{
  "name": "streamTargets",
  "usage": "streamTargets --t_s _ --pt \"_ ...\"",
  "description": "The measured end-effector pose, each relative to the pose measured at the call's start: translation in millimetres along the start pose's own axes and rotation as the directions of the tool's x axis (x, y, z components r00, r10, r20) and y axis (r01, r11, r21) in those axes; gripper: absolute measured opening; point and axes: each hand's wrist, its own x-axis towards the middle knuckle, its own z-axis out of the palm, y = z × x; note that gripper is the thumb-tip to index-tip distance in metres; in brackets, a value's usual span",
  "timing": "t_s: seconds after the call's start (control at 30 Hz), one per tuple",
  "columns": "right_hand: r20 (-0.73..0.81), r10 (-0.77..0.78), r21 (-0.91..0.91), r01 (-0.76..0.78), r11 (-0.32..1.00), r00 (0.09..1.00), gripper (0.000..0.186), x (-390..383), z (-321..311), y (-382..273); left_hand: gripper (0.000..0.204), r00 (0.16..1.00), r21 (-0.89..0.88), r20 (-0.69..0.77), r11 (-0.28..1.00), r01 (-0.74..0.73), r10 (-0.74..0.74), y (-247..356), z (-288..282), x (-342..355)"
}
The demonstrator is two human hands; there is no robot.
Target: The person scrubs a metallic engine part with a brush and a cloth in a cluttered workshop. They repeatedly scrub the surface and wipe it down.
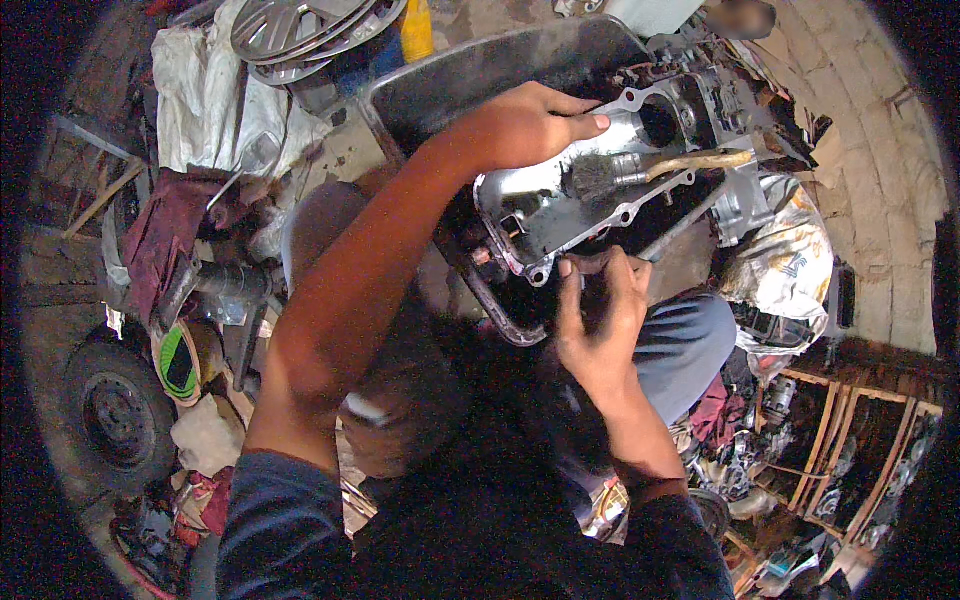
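A silvery cast-metal engine cover [550,200] with bolt holes along its flange lies tilted over a black tub [470,80]. My left hand [535,130] grips its far edge, the thumb lying over the shiny inner face. Inside the cover rests a brush with a wooden handle [700,163] and dark bristles [595,176]; neither hand touches it. Just below the near flange is my right hand [605,320], its thumb raised and fingers curled. Something dark lies between them, too shadowed to name. Another grey metal casting [740,200] stands to the right of the cover.
Wheel covers [300,30] are stacked at the far left, near a white sack [200,90]. A car wheel [118,405] lies at the left. To the right are a stained white bag [785,265] and a wooden rack [850,450] with metal parts.
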Motion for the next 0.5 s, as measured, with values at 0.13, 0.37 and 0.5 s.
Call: streamTargets --t_s 0.13,0.37,0.5 --pt "0.096 -0.070 0.049 0.065 0.997 0.993 0.013 -6 0 -10 0.059 0.999 -0.068 0.025 0.997 -0.040 0.042 -20 5 13" --pt "0.140 -0.020 0.031 0.016 0.999 0.990 0.013 -10 -1 -19 0.059 0.998 -0.070 0.065 0.997 0.018 -0.014 -5 1 6" --pt "0.010 0.051 -0.022 -0.051 0.998 0.999 0.010 4 -3 -6 0.060 0.998 -0.067 0.035 0.996 0.062 -0.060 0 1 2"
